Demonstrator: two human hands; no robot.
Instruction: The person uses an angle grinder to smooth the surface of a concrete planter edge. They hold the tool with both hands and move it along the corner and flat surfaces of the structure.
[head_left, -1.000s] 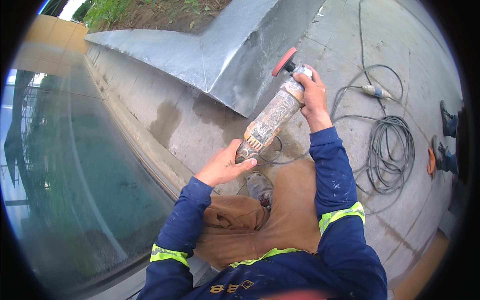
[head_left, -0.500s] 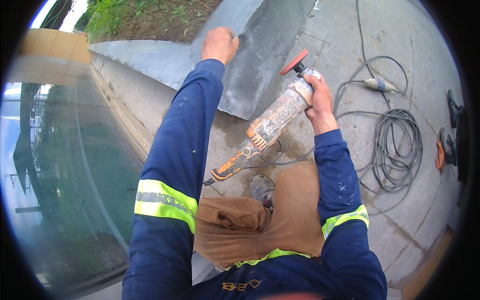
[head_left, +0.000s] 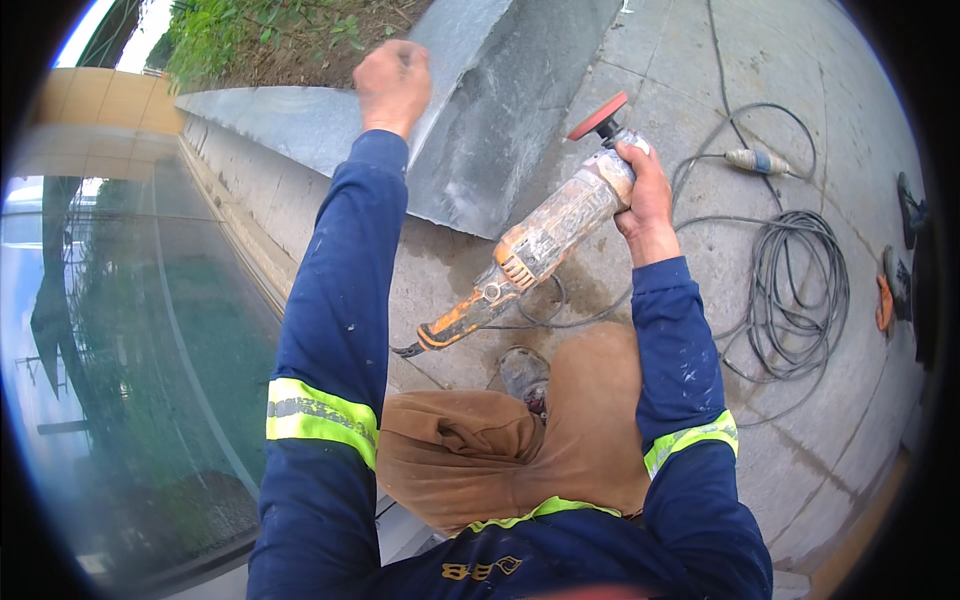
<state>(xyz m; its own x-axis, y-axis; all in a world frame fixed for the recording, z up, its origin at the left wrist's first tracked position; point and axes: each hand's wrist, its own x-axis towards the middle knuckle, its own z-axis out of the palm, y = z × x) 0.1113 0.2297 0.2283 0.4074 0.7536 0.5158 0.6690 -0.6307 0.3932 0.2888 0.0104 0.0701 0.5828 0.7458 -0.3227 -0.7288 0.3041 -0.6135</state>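
Note:
My right hand [head_left: 646, 195] grips a worn, paint-spattered angle polisher [head_left: 555, 230] by its head, with the red disc pad [head_left: 598, 116] up beside the planter and the orange-trimmed handle pointing down-left above my knees. My left hand [head_left: 392, 82] is raised over the galvanized metal edge of a planter [head_left: 500, 120], near its soil and plants [head_left: 290, 35]; its fingers are curled and slightly blurred, and what is in them, if anything, is hidden. The tool's black cord runs to the right across the paving.
A coil of black cable [head_left: 790, 290] and a plug connection [head_left: 755, 162] lie on grey pavers at right. At the far right edge are another person's shoes [head_left: 904, 210] and an orange item [head_left: 884, 304]. A large glass surface [head_left: 130, 350] runs along my left; my brown-trousered knees are below.
My left hand let go of the polisher's handle and moved up to the planter's edge, then farther left. The polisher stays in my right hand, now slightly higher and farther right.

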